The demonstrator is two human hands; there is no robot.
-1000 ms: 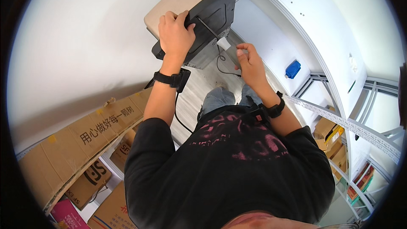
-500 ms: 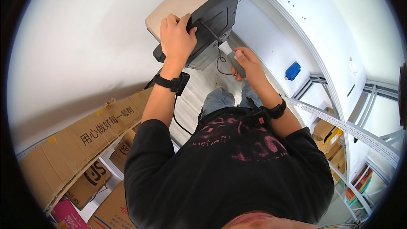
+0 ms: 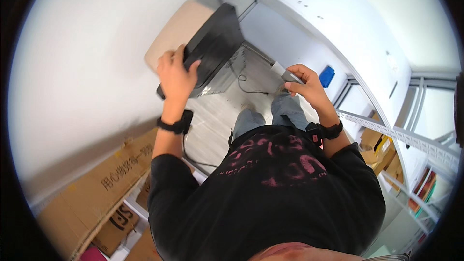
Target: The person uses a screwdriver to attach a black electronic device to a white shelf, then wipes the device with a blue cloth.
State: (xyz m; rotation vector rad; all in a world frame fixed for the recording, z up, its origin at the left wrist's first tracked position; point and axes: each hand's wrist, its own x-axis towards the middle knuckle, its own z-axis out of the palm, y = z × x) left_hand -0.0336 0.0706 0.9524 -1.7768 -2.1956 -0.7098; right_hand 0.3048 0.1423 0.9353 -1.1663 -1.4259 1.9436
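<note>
My left hand (image 3: pixel 176 77) grips the edge of a black panel (image 3: pixel 220 38). Its thumb lies on the dark face and its fingers reach behind toward a rounded beige block (image 3: pixel 171 31), which looks joined to the panel. The block and panel stand tilted near the wall. My right hand (image 3: pixel 309 87) is closed round a grey-and-white handheld tool (image 3: pixel 290 76); its exact kind I cannot make out. A thin dark shaft (image 3: pixel 258 52) runs from its white end toward the panel, apart from the panel's face. A thin black cord (image 3: pixel 244 84) loops below the panel.
Pale floor (image 3: pixel 220 111) lies between my legs and the panel. White shelving with a blue object (image 3: pixel 326 76) stands to the right, with cartons (image 3: pixel 382 150) lower down. On the left are a long cardboard sheet (image 3: pixel 106 183) and a brown carton (image 3: pixel 116 227). The picture is partly blurred.
The tool in my right hand has moved right, away from the panel, and its shaft has come off the panel's face. The panel and my left hand now appear lower and further left.
</note>
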